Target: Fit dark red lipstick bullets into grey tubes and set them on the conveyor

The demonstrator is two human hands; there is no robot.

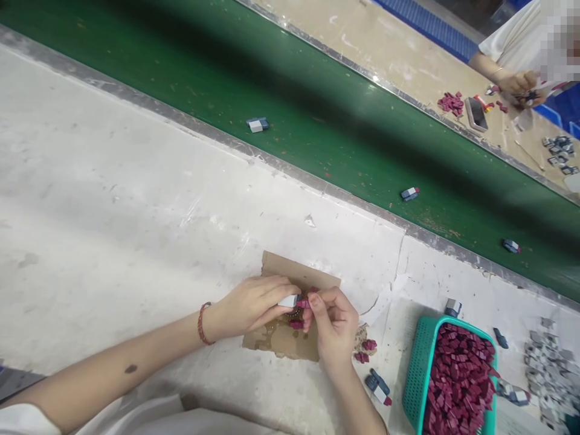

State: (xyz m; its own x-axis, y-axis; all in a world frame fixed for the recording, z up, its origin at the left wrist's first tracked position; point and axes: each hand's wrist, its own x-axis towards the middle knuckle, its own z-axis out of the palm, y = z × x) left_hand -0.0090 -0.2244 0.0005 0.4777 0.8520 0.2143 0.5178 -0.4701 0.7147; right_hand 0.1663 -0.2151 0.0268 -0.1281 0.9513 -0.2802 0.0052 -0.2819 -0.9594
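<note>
I saw the left hand (pixel 254 305) pinching a small grey piece (pixel 288 301) against a maroon piece (pixel 302 304) gripped by the right hand (pixel 333 323), over cardboard (pixel 290 341) near the worktable's front edge.

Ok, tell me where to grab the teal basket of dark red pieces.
Probably by the near left rim of the teal basket, reaching from the left with the right hand: that wall is bare, while dark red pieces fill the inside and grey parts crowd the far side.
</note>
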